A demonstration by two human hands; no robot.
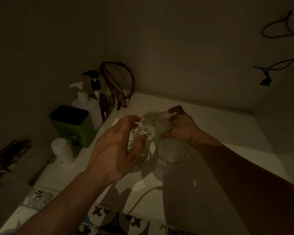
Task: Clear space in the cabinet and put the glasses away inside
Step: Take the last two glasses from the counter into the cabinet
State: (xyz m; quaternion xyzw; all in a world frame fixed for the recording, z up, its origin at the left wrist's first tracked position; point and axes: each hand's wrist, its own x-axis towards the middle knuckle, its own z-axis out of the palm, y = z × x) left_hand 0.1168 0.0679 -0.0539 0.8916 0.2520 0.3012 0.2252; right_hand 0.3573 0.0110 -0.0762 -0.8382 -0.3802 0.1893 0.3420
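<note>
Several clear glasses stand close together on the white cabinet shelf (219, 133). My left hand (114, 150) arches over the far-left glass (145, 128), fingertips on its far rim and thumb on its near rim. Another glass (142, 154) stands partly hidden under that hand. My right hand (182, 128) grips the far-right glass (162, 122) from above, fingers over the top and thumb low on its near side. A larger patterned glass (169, 156) stands free just in front of it.
Along the left wall stand a green box with a black lid (73, 126), a white pump bottle (86, 102), a dark pump bottle (98, 97), a small white jar (61, 150) and a bundle of coloured wires (119, 82). Patterned tiles (109, 217) lie below the shelf edge.
</note>
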